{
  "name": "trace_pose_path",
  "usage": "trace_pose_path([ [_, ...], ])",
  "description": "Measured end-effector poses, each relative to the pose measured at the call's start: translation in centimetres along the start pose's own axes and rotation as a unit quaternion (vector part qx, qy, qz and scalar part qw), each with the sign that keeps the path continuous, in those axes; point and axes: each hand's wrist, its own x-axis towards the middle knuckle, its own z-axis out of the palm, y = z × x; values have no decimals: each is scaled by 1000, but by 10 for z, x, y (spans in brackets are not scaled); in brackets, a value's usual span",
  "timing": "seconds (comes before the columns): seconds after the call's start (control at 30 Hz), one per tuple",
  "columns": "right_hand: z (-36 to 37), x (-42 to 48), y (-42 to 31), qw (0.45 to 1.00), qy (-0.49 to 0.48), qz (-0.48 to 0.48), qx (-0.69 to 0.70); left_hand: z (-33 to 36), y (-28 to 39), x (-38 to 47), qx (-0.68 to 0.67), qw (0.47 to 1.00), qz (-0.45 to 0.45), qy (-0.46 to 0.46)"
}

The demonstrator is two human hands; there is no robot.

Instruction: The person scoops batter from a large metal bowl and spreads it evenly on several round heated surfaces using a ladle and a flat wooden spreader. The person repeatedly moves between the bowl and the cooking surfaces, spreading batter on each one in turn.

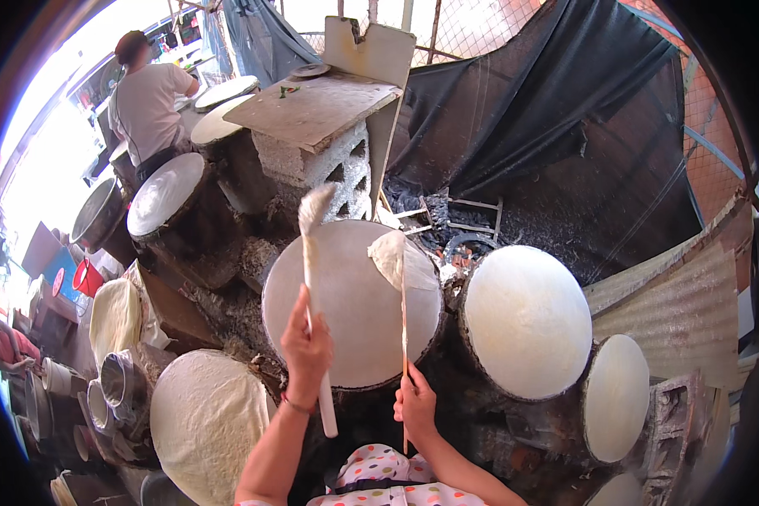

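My left hand is closed around the pale handle of a long brush, held upright with its bristles up. A thin wooden stick is in my right hand. At the stick's far end lies a pale, folded mass of dough or batter, over the back right of a round griddle. A thin pale film shows on the griddle beside it. The griddle's grey surface lies between and beyond both hands.
To the right stand two griddles with pale sheets, one large and one narrower in view. A wrinkled pale sheet covers a round top at left. A board on cinder blocks stands behind. A person works at back left.
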Motion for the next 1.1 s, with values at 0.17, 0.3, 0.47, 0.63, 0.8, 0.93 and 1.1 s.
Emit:
trace_pose_path([
  [0.17,-1,-5,-9,999,35,2,28,-7,-2,-54,-85,994,-55,-47],
  [0.3,18,11,-18,999,4,12,-49,-6,-6,-68,-111,991,-57,-46],
  [0.47,-2,71,-3,866,5,-324,-381,-3,2,-73,-156,983,-92,-34],
  [0.63,-15,43,-45,688,36,-341,-639,-4,-4,-75,-163,981,-100,-15],
  [0.8,-54,67,-28,873,77,-281,-391,-8,-8,-76,-193,975,-111,-1],
  [0.93,9,75,-50,933,13,-68,-354,-16,-1,-80,-192,975,-114,21],
  [1.1,4,117,-4,824,-47,-322,-464,-19,1,-83,-214,969,-116,30],
])
